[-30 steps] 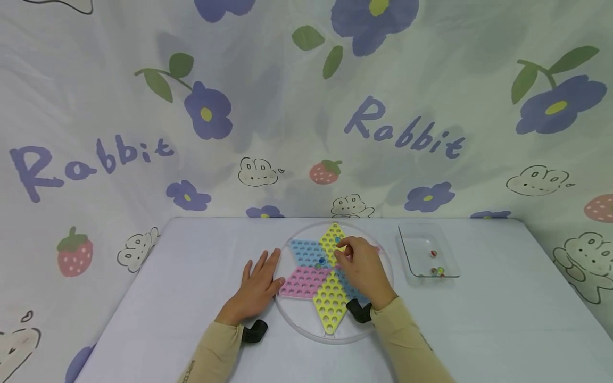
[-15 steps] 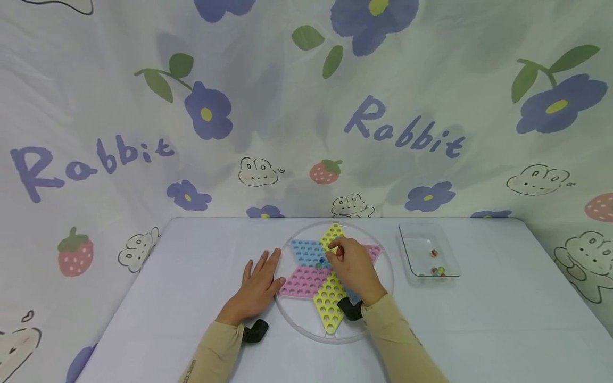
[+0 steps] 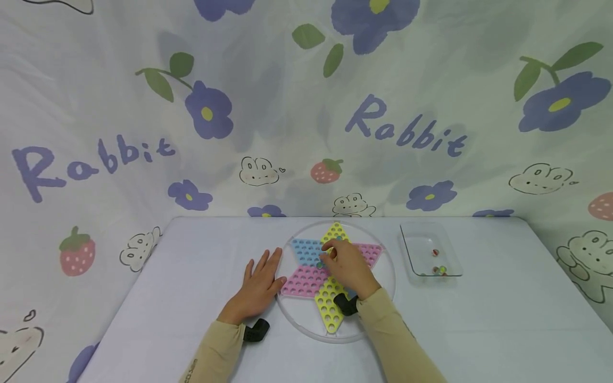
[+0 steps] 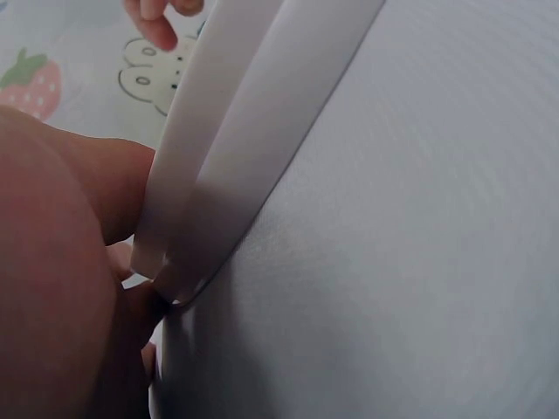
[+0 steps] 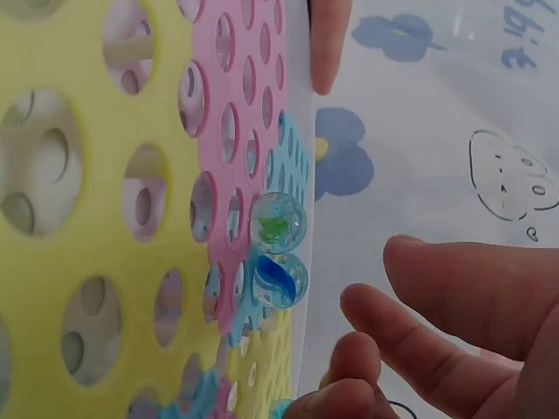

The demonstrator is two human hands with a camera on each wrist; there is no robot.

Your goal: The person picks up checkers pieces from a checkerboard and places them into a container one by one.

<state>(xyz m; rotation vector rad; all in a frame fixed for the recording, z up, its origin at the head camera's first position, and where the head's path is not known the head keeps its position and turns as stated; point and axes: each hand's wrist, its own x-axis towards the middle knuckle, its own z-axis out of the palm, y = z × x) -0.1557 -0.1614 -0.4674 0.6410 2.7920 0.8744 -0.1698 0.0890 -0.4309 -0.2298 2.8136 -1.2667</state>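
Observation:
A round Chinese checkers board (image 3: 304, 283) with a pink, blue and yellow star lies on the table. My left hand (image 3: 256, 290) rests at its left side, fingers spread and thumb at the rim (image 4: 218, 113). My right hand (image 3: 349, 268) hovers above the star's middle; in the right wrist view its thumb (image 5: 463, 279) and fingers stand apart with nothing between them. Just beyond those fingertips, two clear marbles sit side by side in the board's holes: a green-cored marble (image 5: 279, 223) and a blue-swirled marble (image 5: 281, 281). Another bluish marble (image 3: 339, 239) sits on the far yellow point.
Right of the board stands a clear open tray (image 3: 406, 250) with several marbles (image 3: 439, 270) near its front edge and a red-and-white marble (image 3: 435, 252) farther back. A printed curtain (image 3: 287, 122) hangs behind the table.
My right hand has shifted left across the board, from the right of the blue and green marbles to over them, now covering the blue one in the head view. My left hand stays put.

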